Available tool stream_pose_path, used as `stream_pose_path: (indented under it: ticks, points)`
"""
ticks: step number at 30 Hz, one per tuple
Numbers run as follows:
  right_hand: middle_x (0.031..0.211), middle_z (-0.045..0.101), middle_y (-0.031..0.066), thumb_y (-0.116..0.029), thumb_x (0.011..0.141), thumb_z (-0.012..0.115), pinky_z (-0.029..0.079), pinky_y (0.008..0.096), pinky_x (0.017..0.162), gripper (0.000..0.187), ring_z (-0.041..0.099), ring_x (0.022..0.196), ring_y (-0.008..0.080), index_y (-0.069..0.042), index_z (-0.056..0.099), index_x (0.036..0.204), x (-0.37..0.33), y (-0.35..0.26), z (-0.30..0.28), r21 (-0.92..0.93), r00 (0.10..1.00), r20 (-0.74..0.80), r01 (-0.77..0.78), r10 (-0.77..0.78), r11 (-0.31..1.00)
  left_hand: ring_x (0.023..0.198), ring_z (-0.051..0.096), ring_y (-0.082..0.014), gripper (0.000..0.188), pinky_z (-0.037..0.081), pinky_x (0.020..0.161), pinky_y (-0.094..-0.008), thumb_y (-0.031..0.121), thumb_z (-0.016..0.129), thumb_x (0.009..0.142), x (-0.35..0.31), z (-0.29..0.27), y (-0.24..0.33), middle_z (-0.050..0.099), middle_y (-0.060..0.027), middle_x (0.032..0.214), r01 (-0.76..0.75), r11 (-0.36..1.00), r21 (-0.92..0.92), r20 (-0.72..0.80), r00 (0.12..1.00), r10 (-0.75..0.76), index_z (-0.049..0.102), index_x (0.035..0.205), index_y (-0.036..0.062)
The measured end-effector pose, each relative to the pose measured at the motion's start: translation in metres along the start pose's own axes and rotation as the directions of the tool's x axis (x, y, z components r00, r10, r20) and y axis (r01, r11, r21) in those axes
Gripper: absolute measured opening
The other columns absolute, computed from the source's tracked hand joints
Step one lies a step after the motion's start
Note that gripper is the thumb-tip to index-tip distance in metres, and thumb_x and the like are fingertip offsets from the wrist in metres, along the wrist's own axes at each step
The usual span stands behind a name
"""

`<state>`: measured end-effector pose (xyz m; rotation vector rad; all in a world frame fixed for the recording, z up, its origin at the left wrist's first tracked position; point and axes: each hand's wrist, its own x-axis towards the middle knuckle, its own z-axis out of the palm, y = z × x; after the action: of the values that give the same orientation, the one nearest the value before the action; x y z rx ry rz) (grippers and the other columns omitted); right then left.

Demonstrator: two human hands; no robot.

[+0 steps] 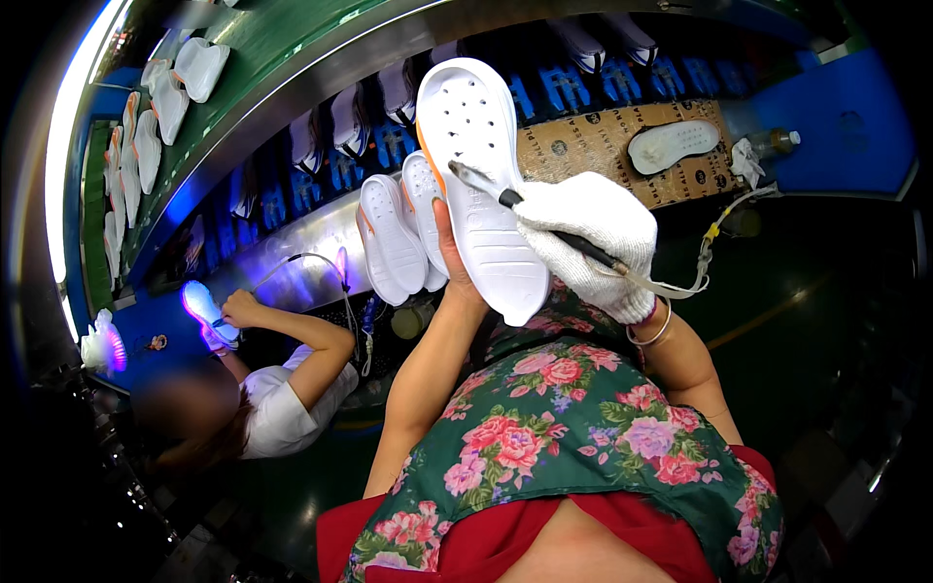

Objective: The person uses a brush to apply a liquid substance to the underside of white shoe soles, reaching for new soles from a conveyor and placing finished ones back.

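Observation:
A white shoe sole (486, 223) with small holes at its upper end and an orange edge stands tilted up before me. My left hand (461, 274), bare, grips it from its left side; most of the fingers are hidden behind it. In a white knit glove, my right hand (593, 233) is closed around a dark-handled brush (581, 245), and a pale tube runs from the brush's rear end. The bristles are at the sole's left edge, near its middle; whether they touch cannot be told. Behind the held sole, more white soles (389, 238) lean on the metal bench.
Patterned brown cardboard (573, 146) bears a pale sole (673, 146), with crumpled tissue (746, 162) and a bottle (777, 143) beside it. Shoe uppers (352, 121) and blue racks line the shelf. White soles (201, 70) lie on the green belt. At left, a co-worker (292, 389) holds another sole.

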<state>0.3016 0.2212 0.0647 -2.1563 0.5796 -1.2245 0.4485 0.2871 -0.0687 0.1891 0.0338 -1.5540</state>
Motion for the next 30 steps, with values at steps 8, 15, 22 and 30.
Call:
stream_pose_path:
  ticks: [8, 15, 22, 30]
  points:
    - [0.103, 0.074, 0.0125, -0.001, 0.077, 0.075, 0.056, 0.0371, 0.084, 0.029, 0.071, 0.093, 0.0279, -0.004, 0.075, 0.105, 0.024, 0.011, 0.0, -0.09, 0.992, -0.015, 0.127, -0.129, 0.988, 0.134, 0.048, -0.0319, 0.096, 0.041, 0.112, -0.0515, 0.081, 0.052, 0.081, 0.011, 0.028, -0.03, 0.048, -0.0104, 0.147, -0.087, 0.97, 0.228, -0.065, 0.992, 0.104, 0.035, 0.152, 0.0179]
    - [0.137, 0.055, 0.0123, -0.015, 0.093, 0.062, 0.045, 0.042, 0.108, 0.045, 0.055, 0.126, 0.031, -0.007, 0.053, 0.136, -0.02, 0.012, 0.016, 0.295, 0.954, 0.063, -0.299, 0.294, 0.908, 0.135, 0.046, -0.0327, 0.101, 0.04, 0.113, -0.0511, 0.073, 0.065, 0.076, 0.01, 0.027, -0.049, 0.046, -0.0118, 0.148, 0.051, 0.977, 0.208, -0.153, 0.988, -0.019, 0.034, 0.153, 0.0156]
    - [0.101, 0.074, 0.0117, -0.006, 0.08, 0.074, 0.053, 0.0377, 0.09, 0.024, 0.071, 0.096, 0.0267, -0.004, 0.075, 0.103, 0.012, -0.013, 0.014, 0.295, 0.898, -0.228, -0.304, 0.376, 0.906, 0.132, 0.049, -0.0301, 0.091, 0.04, 0.112, -0.0492, 0.072, 0.059, 0.083, 0.031, -0.001, -0.057, 0.05, -0.0121, 0.145, 0.127, 0.991, 0.042, -0.041, 0.991, -0.125, 0.038, 0.149, 0.013]
    - [0.104, 0.073, 0.0125, -0.005, 0.081, 0.073, 0.053, 0.0385, 0.093, 0.025, 0.07, 0.098, 0.0267, -0.003, 0.074, 0.106, 0.009, -0.011, 0.018, 0.132, 0.962, -0.151, -0.207, 0.227, 0.969, 0.127, 0.053, -0.0275, 0.083, 0.043, 0.111, -0.0466, 0.069, 0.054, 0.089, 0.04, -0.004, -0.06, 0.054, -0.0129, 0.14, 0.176, 0.984, 0.018, 0.003, 0.984, -0.176, 0.043, 0.145, 0.0095]
